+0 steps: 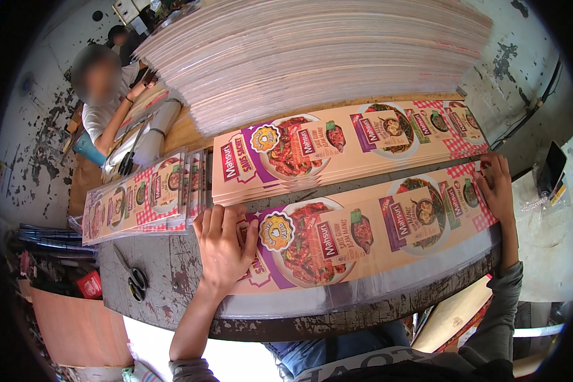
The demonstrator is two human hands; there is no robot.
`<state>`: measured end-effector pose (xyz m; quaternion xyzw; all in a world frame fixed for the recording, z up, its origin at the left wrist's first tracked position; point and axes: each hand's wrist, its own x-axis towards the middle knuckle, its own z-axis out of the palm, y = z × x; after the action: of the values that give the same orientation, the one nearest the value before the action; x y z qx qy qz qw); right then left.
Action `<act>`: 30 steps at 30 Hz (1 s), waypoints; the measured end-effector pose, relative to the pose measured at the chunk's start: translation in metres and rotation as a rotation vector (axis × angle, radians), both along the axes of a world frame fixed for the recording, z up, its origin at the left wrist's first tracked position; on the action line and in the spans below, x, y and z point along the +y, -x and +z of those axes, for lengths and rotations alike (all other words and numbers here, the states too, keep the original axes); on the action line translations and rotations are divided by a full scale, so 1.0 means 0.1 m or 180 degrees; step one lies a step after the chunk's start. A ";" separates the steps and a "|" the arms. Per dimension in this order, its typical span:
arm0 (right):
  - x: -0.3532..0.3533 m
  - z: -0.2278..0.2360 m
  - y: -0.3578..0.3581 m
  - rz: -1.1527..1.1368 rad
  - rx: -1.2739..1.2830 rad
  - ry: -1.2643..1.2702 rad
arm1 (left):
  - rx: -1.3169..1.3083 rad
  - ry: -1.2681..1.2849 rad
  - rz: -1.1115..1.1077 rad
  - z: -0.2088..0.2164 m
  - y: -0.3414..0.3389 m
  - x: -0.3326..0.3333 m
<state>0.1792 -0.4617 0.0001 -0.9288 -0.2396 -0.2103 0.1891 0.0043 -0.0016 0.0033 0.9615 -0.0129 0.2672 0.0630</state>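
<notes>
A long printed cardboard strip (369, 237) with food pictures lies before me on the dark table, with clear plastic film (337, 299) along its near edge. My left hand (226, 245) grips its left end, fingers bent over the edge and thumb on the printed face. At the opposite end my right hand (498, 191) holds the corner, fingers curled over it. The undersides of both hands are hidden. Just beyond lies a stack of matching printed strips (347, 143). Plastic-wrapped strips (137, 200) are piled to the left.
Black-handled scissors (135, 280) lie on the worn table (165, 267) at left. A tall stack of plastic-covered sheets (325, 57) rises at the back. Another person (105, 105) sits at the far left beside a plastic roll (153, 134). A dark phone-like object (552, 169) is at right.
</notes>
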 end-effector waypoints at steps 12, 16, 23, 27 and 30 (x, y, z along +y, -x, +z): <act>0.01 0.00 0.00 0.0002 -0.0006 0.0020 | 0.0084 0.0037 0.0071 -0.02 0.01 0.02; 0.00 0.01 0.00 -0.0010 0.0097 -0.0057 | 0.0066 0.0025 0.0067 -0.02 0.01 0.02; 0.00 0.00 0.00 -0.0001 0.0003 -0.0010 | 0.0079 0.0037 0.0049 -0.02 0.01 0.02; 0.00 -0.01 0.00 -0.0012 0.0009 0.0004 | 0.0099 0.0027 0.0062 -0.02 0.02 0.02; 0.02 0.02 0.01 -0.0039 0.0064 -0.0056 | 0.0032 0.0006 0.0027 -0.01 0.00 0.01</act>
<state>0.1781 -0.4598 0.0017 -0.9306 -0.2300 -0.2042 0.1984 0.0038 -0.0005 0.0026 0.9628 -0.0083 0.2625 0.0628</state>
